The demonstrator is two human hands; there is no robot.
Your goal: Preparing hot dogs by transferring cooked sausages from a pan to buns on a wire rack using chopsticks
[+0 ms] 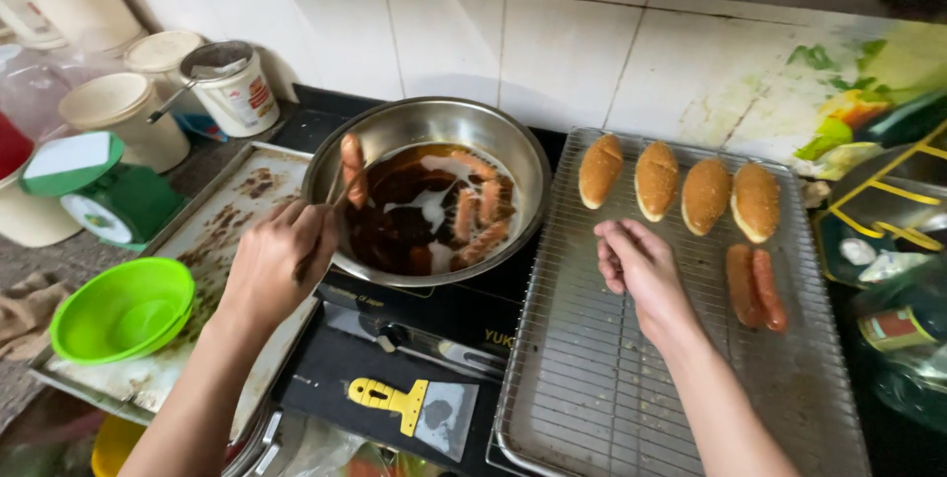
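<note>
We found the left hand [271,265] clamped on chopsticks [330,216] lifting one sausage [352,166] from the frying pan [513,156], several unlifted, two on the wire rack [582,378], right hand [636,265] loosely curled, empty.

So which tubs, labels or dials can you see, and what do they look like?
White tub: back left, round, red label, spoon inside.
Plain cream tubs: left of it, round, lidded.
Kitchen scale: left edge, green, round white dial.
Bottle: right edge, lying down, red label.
</note>
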